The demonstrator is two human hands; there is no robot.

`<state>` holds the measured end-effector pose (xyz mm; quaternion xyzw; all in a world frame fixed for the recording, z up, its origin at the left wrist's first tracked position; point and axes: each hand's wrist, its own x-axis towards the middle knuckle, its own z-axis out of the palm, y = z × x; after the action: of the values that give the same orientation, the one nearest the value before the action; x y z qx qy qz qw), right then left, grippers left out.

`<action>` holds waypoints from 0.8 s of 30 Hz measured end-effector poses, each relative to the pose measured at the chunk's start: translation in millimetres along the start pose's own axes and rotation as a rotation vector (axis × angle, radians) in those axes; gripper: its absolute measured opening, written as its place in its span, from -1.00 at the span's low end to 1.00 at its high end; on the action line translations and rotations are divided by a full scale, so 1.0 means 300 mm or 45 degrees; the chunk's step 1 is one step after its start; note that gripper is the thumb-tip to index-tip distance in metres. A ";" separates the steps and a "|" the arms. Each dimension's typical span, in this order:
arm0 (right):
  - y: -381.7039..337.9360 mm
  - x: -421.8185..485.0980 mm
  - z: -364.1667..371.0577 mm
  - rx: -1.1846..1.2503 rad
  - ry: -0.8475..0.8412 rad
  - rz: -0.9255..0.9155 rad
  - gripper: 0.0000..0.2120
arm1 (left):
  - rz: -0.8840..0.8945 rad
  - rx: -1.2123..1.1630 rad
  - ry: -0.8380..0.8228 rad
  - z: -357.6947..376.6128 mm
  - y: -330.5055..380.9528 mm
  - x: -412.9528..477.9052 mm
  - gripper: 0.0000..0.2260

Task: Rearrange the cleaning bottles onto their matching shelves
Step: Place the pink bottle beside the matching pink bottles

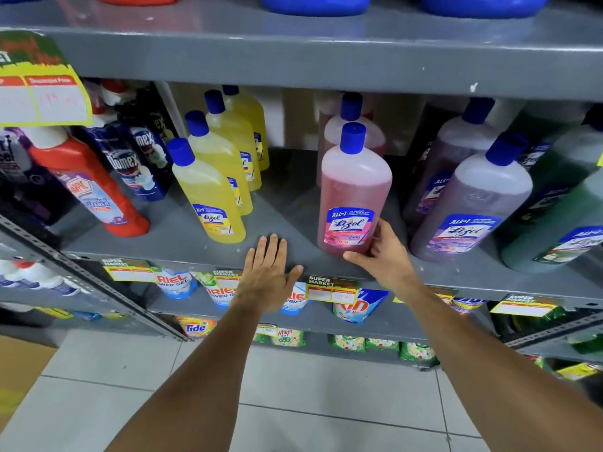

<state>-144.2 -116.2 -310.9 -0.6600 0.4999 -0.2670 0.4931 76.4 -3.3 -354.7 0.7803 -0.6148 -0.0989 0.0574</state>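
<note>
A pink Lizol bottle with a blue cap stands upright at the front of the grey shelf. My right hand touches its lower right side, thumb under the base and fingers spread along the label. My left hand hovers flat and empty over the shelf's front edge, left of the bottle. Another pink bottle stands behind the front one. A row of yellow Lizol bottles stands to the left. Purple Lizol bottles and a green Lizol bottle stand to the right.
A red Harpic bottle and dark Domex bottles fill the shelf's far left. A yellow price tag hangs from the upper shelf. Detergent pouches hang on lower shelves. Blue tubs sit above. The floor is tiled.
</note>
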 end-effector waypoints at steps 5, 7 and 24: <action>0.000 -0.125 0.040 0.094 0.146 -0.031 -0.18 | -0.039 -0.060 0.138 -0.038 0.028 -0.090 -0.30; -0.014 -0.175 0.065 0.091 0.238 -0.061 -0.27 | -0.013 -0.056 0.273 -0.068 0.031 -0.146 -0.33; -1.075 -0.302 0.431 0.141 -0.185 -1.011 -0.38 | -0.398 0.223 1.032 -1.093 -0.497 -0.529 -0.33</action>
<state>60.7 21.6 -50.3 -0.7914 0.1550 -0.4159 0.4204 256.0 175.8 -53.5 0.8416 -0.4234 0.2601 0.2119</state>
